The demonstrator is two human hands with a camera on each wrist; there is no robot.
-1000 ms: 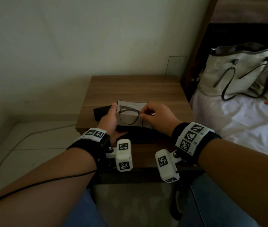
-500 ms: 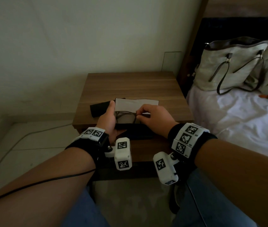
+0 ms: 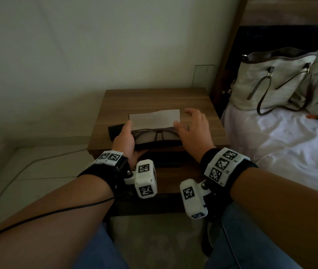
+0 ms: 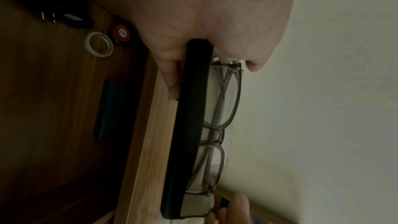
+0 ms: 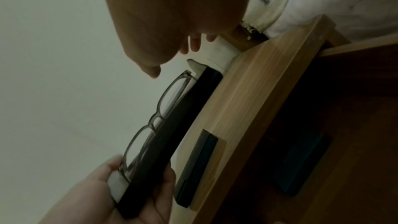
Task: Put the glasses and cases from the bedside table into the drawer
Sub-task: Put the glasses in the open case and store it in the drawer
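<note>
Pale handbag [image 3: 282, 80] with dark straps on white bedsheet [image 3: 290, 144], right of hands. Tape roll [image 4: 99, 44] beside red-topped round object [image 4: 121, 33] below left hand. Cable [image 3: 14, 177] on floor, left.

Wood-grain bedside table [image 3: 154, 100], matt black case [image 4: 189, 125], translucent grey, probably plastic glasses [image 4: 224, 108], woven cloth bag [image 3: 270, 82]

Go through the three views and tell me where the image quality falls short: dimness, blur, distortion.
Head view: dim overall, wide-angle bend at the edges, yet the glasses and left hand read clearly. Left wrist view: the drawer side sinks into shadow, the black case edge is sharp. Right wrist view: the right hand is a blurred, close mass; the drawer interior is murky.
</note>
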